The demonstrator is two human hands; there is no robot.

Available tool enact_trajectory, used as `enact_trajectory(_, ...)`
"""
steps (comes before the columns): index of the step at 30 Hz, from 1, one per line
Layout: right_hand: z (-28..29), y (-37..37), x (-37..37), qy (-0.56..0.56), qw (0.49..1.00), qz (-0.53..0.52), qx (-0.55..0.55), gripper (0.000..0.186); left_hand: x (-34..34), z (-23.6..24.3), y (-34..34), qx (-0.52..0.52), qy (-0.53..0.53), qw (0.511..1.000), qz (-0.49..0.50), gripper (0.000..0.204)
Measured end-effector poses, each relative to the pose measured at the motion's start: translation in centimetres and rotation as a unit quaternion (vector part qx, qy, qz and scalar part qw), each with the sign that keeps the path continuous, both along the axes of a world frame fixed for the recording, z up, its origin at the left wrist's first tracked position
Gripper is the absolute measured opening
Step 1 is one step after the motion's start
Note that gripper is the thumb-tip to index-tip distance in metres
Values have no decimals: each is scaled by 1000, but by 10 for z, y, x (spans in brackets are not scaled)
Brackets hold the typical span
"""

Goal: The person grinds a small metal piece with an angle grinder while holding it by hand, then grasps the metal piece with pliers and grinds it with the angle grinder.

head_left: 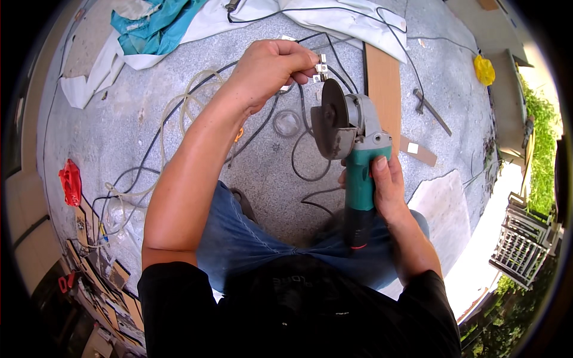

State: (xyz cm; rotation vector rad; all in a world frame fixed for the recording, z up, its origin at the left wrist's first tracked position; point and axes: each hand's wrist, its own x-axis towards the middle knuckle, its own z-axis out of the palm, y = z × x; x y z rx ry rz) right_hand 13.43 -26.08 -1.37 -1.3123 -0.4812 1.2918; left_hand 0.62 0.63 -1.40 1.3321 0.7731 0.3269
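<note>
My right hand [385,179] is wrapped round the green and black body of an angle grinder [359,173], held upright over my lap with its grey head pointing away from me. A dark cutting disc [335,102] and a metal guard sit on the grinder's left side. Ahead and to the left, my left hand [277,62] pinches a small silvery metal bracket [322,68] with several square tabs. The bracket is just beyond the disc's upper edge; whether they touch I cannot tell. The tips of some left fingers are hidden behind the hand.
Black cables and a clear hose [185,107] snake over the grey floor. A brown board [384,83] lies beyond the grinder, with a hammer [433,112] to its right. White sheeting and a teal cloth [155,27] lie at the back; a red bag [70,182] is at left.
</note>
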Motion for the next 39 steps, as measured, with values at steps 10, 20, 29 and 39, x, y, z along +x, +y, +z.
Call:
enact_trajectory(10, 1, 0, 0, 2, 1000, 1, 6, 72, 0, 2, -3, 28, -8, 1000, 0, 21)
enact_trajectory(20, 1, 1, -1, 2, 1000, -4, 20, 74, 0, 4, -3, 37, 6, 999, 2, 22)
enact_trajectory(29, 1, 1, -1, -4, 1000, -3, 19, 75, 1, 2, -3, 47, 5, 999, -2, 23)
enact_trajectory(39, 1, 1, 1, -9, 1000, -4, 23, 75, 2, -3, -1, 51, 13, 998, -17, 23)
